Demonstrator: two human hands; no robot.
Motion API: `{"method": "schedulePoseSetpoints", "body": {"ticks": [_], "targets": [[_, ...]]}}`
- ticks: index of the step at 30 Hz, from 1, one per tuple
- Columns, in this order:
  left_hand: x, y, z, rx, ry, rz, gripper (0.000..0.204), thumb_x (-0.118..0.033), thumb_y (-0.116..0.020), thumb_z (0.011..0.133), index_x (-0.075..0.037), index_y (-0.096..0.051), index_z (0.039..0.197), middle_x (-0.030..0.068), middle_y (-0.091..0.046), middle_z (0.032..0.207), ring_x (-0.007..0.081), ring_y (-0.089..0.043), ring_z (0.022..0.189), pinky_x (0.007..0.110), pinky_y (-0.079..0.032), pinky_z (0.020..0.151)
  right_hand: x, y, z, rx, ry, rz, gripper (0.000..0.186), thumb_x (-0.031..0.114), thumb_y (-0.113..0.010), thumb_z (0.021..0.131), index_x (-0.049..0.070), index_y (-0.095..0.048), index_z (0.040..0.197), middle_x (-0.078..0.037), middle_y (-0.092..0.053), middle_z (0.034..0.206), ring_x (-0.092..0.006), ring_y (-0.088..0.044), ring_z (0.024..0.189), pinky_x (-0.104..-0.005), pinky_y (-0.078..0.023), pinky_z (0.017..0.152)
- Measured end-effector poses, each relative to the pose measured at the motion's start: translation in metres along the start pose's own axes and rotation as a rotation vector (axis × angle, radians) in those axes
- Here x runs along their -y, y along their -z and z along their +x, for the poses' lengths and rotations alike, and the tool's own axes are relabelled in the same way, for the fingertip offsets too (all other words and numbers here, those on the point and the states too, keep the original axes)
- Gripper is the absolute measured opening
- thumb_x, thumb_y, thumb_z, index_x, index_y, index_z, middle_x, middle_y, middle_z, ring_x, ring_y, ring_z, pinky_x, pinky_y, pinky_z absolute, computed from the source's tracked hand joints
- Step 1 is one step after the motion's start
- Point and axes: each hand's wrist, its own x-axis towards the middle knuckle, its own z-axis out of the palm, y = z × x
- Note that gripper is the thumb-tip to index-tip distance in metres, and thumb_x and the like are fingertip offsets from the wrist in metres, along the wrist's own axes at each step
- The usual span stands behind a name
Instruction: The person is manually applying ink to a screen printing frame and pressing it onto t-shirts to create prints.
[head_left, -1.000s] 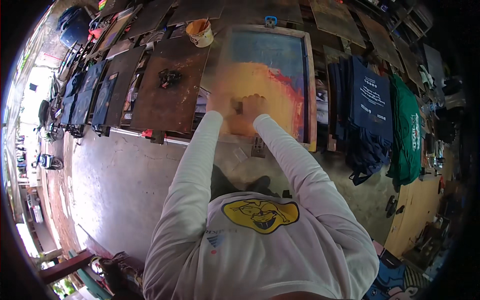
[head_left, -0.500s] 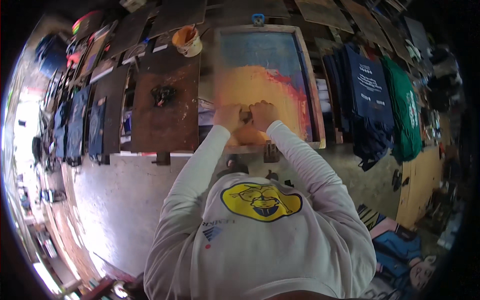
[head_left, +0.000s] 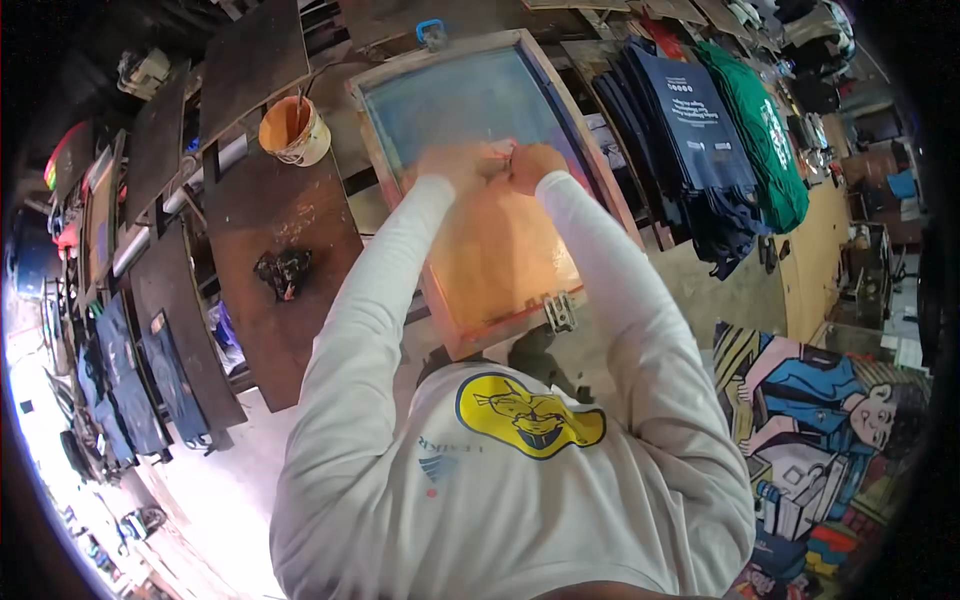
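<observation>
Far left: a black crumpled lump [head_left: 283, 273] lies on a dark board [head_left: 322, 215], a bucket [head_left: 300, 138] standing behind it. Next, the framed screen [head_left: 500, 290], below my hands: blue-grey at its far end, orange nearer me. My left hand [head_left: 462, 165] is over it (too blurred to read its grip). Just beside, my right hand [head_left: 537, 168] has curled fingers; I cannot tell what they hold. Right: navy bags [head_left: 695, 130], then green cloth [head_left: 768, 150].

Hands [head_left: 537, 168] close tog., L blurred | over wd-framed scrn [head_left: 485, 280] | wht bucket [head_left: 295, 133] L | navy cloth stack [head_left: 690, 125] R
</observation>
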Motion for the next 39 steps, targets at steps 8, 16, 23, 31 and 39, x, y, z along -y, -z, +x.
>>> {"method": "schedulePoseSetpoints", "body": {"ticks": [8, 16, 23, 31, 39], "targets": [[-0.02, -0.037, -0.102, 0.014, -0.085, -0.029, 0.04, -0.038, -0.076, 0.071, -0.008, -0.064, 0.095, 0.0153, -0.068, 0.089, 0.0358, -0.067, 0.089, 0.047, -0.052, 0.076, 0.037, -0.041, -0.116, 0.062, -0.092, 0.081, 0.031, 0.037, -0.07, 0.078, 0.007, -0.071, 0.084, -0.019, -0.07, 0.079, -0.0371, -0.07, 0.076, -0.0489, -0.056, 0.07], [-0.04, -0.022, -0.031, 0.141, -0.293, -0.063, 0.023, -0.028, -0.076, 0.07, -0.011, -0.065, 0.079, 0.0137, -0.069, 0.083, 0.035, -0.066, 0.084, 0.046, -0.051, 0.074, -0.006, -0.038, -0.127, -0.124, -0.192, 0.26, 0.024, 0.031, -0.065, 0.077, 0.008, -0.07, 0.079, -0.019, -0.069, 0.077, -0.0392, -0.067, 0.073, -0.0501, -0.054, 0.069], [-0.057, -0.066, -0.004, 0.108, -0.446, 0.233, 0.02, -0.027, -0.078, 0.065, -0.017, -0.072, 0.08, 0.0065, -0.071, 0.086, 0.0259, -0.066, 0.095, 0.044, -0.04, 0.092, 0.014, -0.067, -0.146, -0.164, -0.429, 0.233, 0.028, 0.032, -0.059, 0.084, 0.007, -0.071, 0.078, -0.021, -0.068, 0.077, -0.0409, -0.067, 0.074, -0.0503, -0.055, 0.071], [-0.008, -0.026, -0.075, 0.148, -0.558, 0.109, 0.022, -0.015, -0.075, 0.057, -0.016, -0.069, 0.079, 0.0019, -0.066, 0.083, 0.0247, -0.062, 0.094, 0.042, -0.042, 0.089, 0.093, -0.064, -0.179, -0.079, -0.353, 0.407, 0.036, 0.038, -0.056, 0.088, 0.007, -0.072, 0.08, -0.021, -0.07, 0.079, -0.0405, -0.069, 0.076, -0.0502, -0.056, 0.074], [-0.104, -0.044, -0.035, 0.119, -0.65, 0.258, 0.021, -0.023, -0.078, 0.063, -0.019, -0.072, 0.083, -0.0032, -0.066, 0.093, 0.0203, -0.057, 0.11, 0.061, -0.021, 0.114, 0.024, -0.053, -0.206, -0.179, -0.415, 0.324, 0.043, 0.043, -0.059, 0.09, 0.001, -0.066, 0.084, -0.022, -0.069, 0.077, -0.0404, -0.068, 0.072, -0.0498, -0.055, 0.069]]}}
